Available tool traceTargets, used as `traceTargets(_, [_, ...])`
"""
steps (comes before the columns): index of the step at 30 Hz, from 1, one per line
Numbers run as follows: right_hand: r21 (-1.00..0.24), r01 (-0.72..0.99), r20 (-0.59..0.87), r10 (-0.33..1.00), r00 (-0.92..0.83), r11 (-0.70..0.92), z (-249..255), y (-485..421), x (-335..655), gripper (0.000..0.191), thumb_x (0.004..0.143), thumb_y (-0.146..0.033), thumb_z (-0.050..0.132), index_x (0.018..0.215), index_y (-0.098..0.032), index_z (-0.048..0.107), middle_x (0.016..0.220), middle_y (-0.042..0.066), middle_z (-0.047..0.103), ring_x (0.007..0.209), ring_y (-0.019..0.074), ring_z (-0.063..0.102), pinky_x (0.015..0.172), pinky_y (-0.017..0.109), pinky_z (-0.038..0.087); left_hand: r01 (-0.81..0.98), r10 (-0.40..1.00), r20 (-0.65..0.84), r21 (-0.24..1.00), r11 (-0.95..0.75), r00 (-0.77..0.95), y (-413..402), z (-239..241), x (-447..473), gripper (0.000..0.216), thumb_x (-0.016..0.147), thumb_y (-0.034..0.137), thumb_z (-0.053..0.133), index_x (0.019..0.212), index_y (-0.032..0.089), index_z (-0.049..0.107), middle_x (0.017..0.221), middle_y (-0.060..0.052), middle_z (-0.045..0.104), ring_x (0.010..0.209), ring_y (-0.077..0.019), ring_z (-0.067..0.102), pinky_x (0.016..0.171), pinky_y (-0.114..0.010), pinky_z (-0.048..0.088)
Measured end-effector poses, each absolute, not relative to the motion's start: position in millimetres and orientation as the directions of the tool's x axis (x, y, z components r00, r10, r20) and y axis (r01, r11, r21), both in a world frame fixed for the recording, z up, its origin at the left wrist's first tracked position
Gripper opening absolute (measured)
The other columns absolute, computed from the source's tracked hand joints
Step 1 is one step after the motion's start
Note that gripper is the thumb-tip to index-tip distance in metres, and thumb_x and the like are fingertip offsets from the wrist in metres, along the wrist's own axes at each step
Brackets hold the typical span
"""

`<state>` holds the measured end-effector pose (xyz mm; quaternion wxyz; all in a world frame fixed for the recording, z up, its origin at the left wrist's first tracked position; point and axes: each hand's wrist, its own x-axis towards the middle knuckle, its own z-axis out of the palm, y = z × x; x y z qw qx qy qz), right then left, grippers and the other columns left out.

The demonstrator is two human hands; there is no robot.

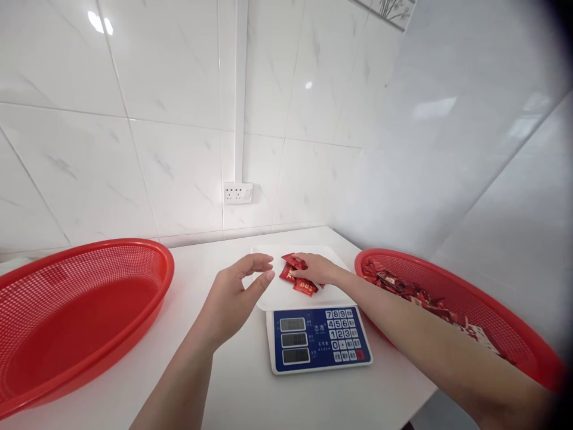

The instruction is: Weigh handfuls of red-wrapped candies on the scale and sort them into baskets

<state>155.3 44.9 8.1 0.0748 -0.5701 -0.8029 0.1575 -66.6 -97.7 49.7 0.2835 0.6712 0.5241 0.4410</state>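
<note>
While the right hand (316, 269) reaches in over the scale, its fingers are bent down on a small pile of red packets (305, 287); contact looks clear, but cannot tell if they're pinching one or just resting there. Pile sits on the white pan (277, 297) of the scale (320, 340), packets overlapping, some partly hidden by the hand. Left hand (237, 292) is just left of the pile, raised near the pan's left side, thumb and fingers apart and slightly curved, nothing between them. Scale stands on a white table (242, 376), blue panel (320, 337) on the near side: three grey screens (295, 340) at left, digits too faint to read, number keys (342, 334) at right, one red key at the near right corner. Right of the scale, a red basket holds a heap of wrapped pieces (416, 295), mostly red, some pale; right forearm crosses in front of part of it. Another red basket (129, 242) at far left of table, red bottom showing. Tiled wall (179, 167) behind, with a socket (237, 193) below a vertical white strip (240, 89).
</note>
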Motion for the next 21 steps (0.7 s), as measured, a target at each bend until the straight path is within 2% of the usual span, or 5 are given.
traceTargets(7, [-0.620, 0.773, 0.014, 0.986, -0.165, 0.138, 13.4, 58.4, 160.7, 0.033, 0.074, -0.025, 0.054, 0.107, -0.023, 0.057, 0.091, 0.003, 0.067, 0.079, 0.0178, 0.062, 0.067, 0.026, 0.046, 0.414, 0.948, 0.311, 0.855, -0.312, 0.071, -97.2, 50.8, -68.4, 0.032, 0.082, 0.050, 0.050, 0.104, 0.029, 0.060, 0.108, -0.001, 0.066, 0.104, -0.0200, 0.058, 0.081, -0.031, 0.049])
traceTargets(11, [-0.788, 0.615, -0.082, 0.984, -0.158, 0.033, 24.9, 65.9, 170.2, 0.025, 0.077, -0.020, 0.045, 0.099, -0.020, 0.058, 0.088, 0.003, 0.068, 0.073, 0.0147, 0.063, 0.066, 0.026, 0.049, 0.415, 0.944, 0.320, 0.851, -0.321, 0.075, -98.4, 51.8, -67.9, 0.033, 0.081, 0.050, 0.050, 0.104, 0.028, 0.061, 0.107, -0.003, 0.067, 0.103, -0.0210, 0.059, 0.080, -0.032, 0.050])
traceTargets(15, [-0.757, 0.654, -0.114, 0.983, -0.145, 0.009, 23.0, 71.1, 183.2, 0.022, 0.077, -0.023, 0.050, 0.094, -0.019, 0.062, 0.095, 0.005, 0.068, 0.082, 0.0164, 0.063, 0.070, 0.027, 0.050, 0.443, 0.951, 0.302, 0.845, -0.301, 0.070, -101.5, 57.2, -67.4, 0.033, 0.082, 0.050, 0.049, 0.104, 0.028, 0.060, 0.107, -0.003, 0.067, 0.106, -0.0221, 0.058, 0.078, -0.033, 0.051])
traceTargets(18, [-0.685, 0.728, -0.023, 0.998, -0.056, 0.025, 16.8, 74.0, 190.6, 0.029, 0.079, -0.026, 0.049, 0.105, -0.019, 0.059, 0.106, 0.008, 0.065, 0.094, 0.0194, 0.060, 0.075, 0.028, 0.047, 0.471, 0.954, 0.295, 0.835, -0.286, 0.057, -104.4, 61.7, -67.8, 0.033, 0.082, 0.050, 0.048, 0.104, 0.028, 0.060, 0.107, -0.003, 0.067, 0.106, -0.0223, 0.058, 0.076, -0.032, 0.052])
traceTargets(21, [-0.602, 0.795, 0.040, 0.997, -0.065, 0.076, 11.0, 74.6, 194.4, 0.032, 0.080, -0.021, 0.047, 0.110, -0.018, 0.058, 0.106, 0.008, 0.065, 0.093, 0.0197, 0.060, 0.077, 0.029, 0.046, 0.490, 0.951, 0.304, 0.822, -0.290, 0.053, -106.1, 62.3, -68.4, 0.033, 0.082, 0.050, 0.048, 0.105, 0.029, 0.059, 0.107, -0.002, 0.067, 0.104, -0.0218, 0.059, 0.072, -0.030, 0.052])
